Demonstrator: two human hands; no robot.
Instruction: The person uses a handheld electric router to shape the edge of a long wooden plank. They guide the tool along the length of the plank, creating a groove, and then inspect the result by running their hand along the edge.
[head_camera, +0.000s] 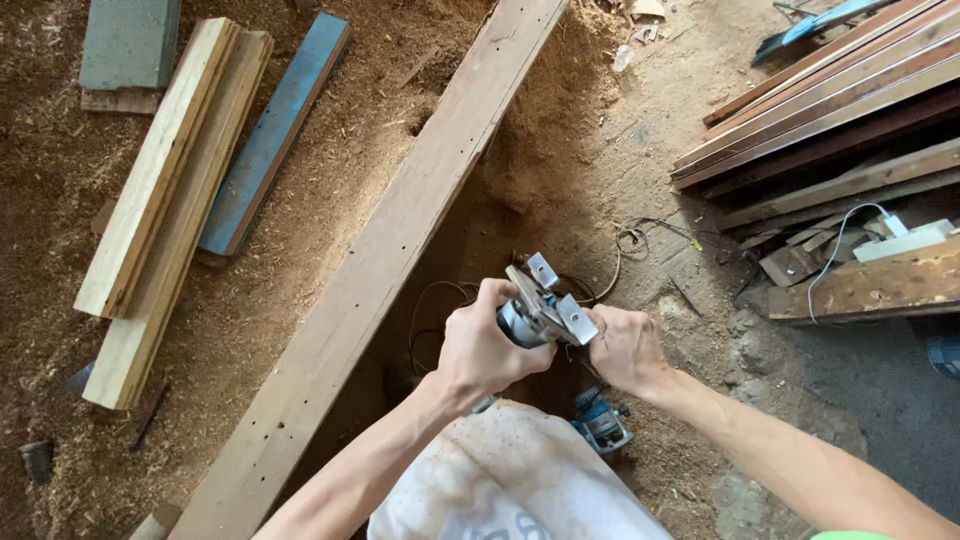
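Two hands, left hand (487, 345) and right hand (623, 345), one metal tool (545, 305) between them. One long plank (385, 250), two pale beams (165, 190), one blue board (270, 135), one grey slab (128, 42), one blue power tool (602, 420), one white sack (510, 480). One board stack (830, 90) at right, board count hard to tell; one white cable (835, 245), one dark cord (630, 240).

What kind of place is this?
Likely a rough woodworking or carpentry site. Sawdust covers the dirt floor, a long plank lies across it, and boards are stacked at one side. Both hands, left and right, grip a metal power-tool part.
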